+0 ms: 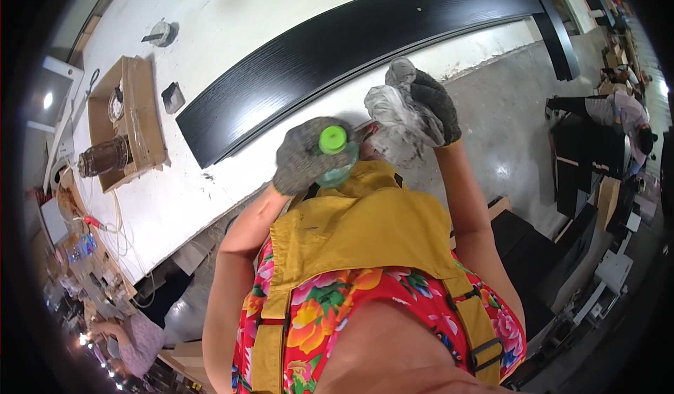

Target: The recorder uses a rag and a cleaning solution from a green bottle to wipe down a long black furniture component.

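Observation:
My left hand (pixel 303 157), in a dark grey knit glove, is wrapped round a clear greenish plastic bottle (pixel 335 176) with a bright green cap (pixel 333 139). The bottle is upright, close in front of my apron. My right hand (pixel 434 106), gloved alike, grips a crumpled grey-white rag (pixel 400 124) with dark smudges. The rag hangs beside the bottle, apart from it. Just beyond both hands lies a long black wood-grain board (pixel 351 36) on the white worktable (pixel 232 176). Neither hand touches the board.
A cardboard box (pixel 144 113) with a brown jar (pixel 104 157) stands on the table's left. Near it are a small round container (pixel 161 34) and a dark square piece (pixel 173 98). Black panels (pixel 523 261) stack at right. Other people (pixel 628 117) work at the far right and lower left.

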